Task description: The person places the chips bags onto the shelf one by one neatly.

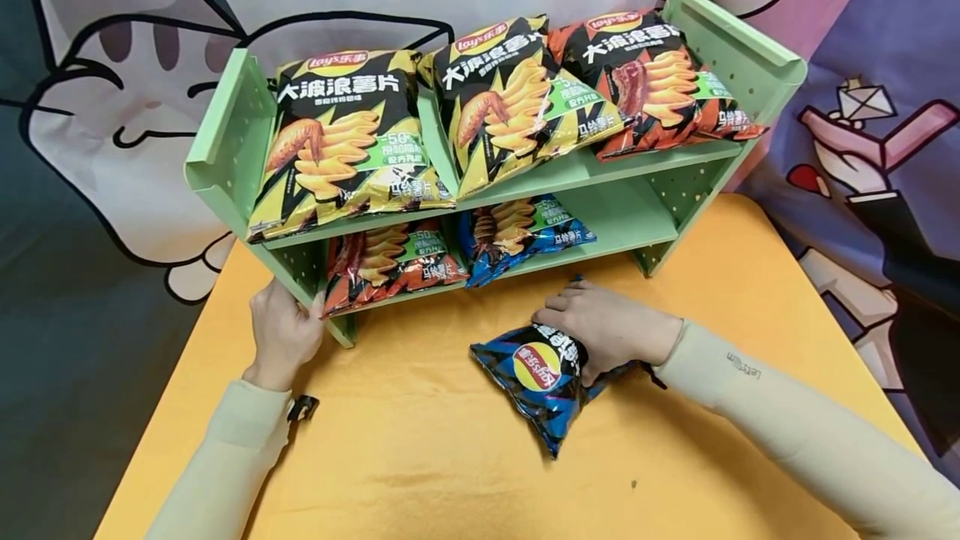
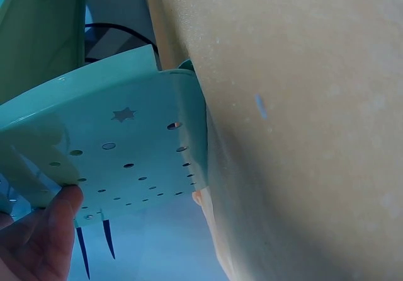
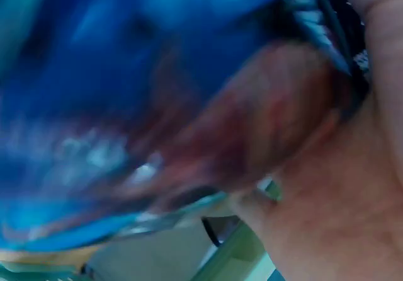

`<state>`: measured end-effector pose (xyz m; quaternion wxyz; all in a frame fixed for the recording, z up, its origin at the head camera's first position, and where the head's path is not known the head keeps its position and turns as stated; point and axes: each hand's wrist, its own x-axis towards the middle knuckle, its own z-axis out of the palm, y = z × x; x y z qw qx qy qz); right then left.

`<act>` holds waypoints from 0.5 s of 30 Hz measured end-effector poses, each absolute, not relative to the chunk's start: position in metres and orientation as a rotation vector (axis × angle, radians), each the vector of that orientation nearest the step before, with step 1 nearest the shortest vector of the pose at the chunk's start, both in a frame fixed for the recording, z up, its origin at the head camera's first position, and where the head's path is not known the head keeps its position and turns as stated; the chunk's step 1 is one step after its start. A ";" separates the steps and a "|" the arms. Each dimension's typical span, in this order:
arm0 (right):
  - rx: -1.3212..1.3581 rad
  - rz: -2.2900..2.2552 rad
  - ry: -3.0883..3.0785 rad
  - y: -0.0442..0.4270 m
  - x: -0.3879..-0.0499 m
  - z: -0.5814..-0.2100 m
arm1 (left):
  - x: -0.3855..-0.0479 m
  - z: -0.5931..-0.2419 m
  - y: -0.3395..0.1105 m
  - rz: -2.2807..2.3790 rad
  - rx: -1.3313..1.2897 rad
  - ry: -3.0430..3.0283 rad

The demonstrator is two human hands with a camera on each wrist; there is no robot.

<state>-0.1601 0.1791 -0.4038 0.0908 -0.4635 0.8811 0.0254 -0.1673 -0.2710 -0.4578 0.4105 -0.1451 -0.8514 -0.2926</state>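
Observation:
My right hand [image 1: 600, 327] grips a blue-and-black bag of potato chips [image 1: 538, 369] just above the yellow table, in front of the shelf. Up close in the right wrist view, the same chip bag [image 3: 157, 104] is blurred beside my palm. With my left hand [image 1: 283, 330] I hold the lower left side panel of a green two-tier shelf [image 1: 622, 219]. The left wrist view has my thumb [image 2: 53, 230] against that perforated panel [image 2: 126, 149]. On the lower tier lie a red chip bag [image 1: 397, 265] and a blue chip bag [image 1: 517, 232].
The upper tier bears two yellow-and-black chip bags, one at the left [image 1: 337, 140] and one in the middle [image 1: 517, 102], plus a red chip bag [image 1: 652, 82] at the right. A yellow cloth [image 1: 420, 440] covers the table. A printed cartoon backdrop [image 1: 135, 148] hangs behind.

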 end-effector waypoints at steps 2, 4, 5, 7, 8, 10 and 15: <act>-1.361 0.004 2.671 0.183 -0.157 -0.405 | -0.167 -0.459 -0.272 -0.738 -0.363 -2.143; -1.339 -0.039 2.734 0.187 -0.153 -0.406 | -0.167 -0.459 -0.272 -0.740 -0.361 -2.142; -1.321 -0.055 2.768 0.189 -0.150 -0.407 | -0.167 -0.459 -0.272 -0.742 -0.362 -2.137; -1.287 -0.083 2.840 0.193 -0.145 -0.407 | -0.167 -0.459 -0.271 -0.742 -0.363 -2.135; -1.259 -0.096 2.875 0.195 -0.142 -0.407 | -0.167 -0.458 -0.271 -0.741 -0.363 -2.134; -1.181 -0.121 2.945 0.198 -0.136 -0.407 | -0.167 -0.458 -0.271 -0.737 -0.366 -2.132; -0.809 -0.170 3.086 0.205 -0.120 -0.403 | -0.169 -0.459 -0.271 -0.735 -0.368 -2.124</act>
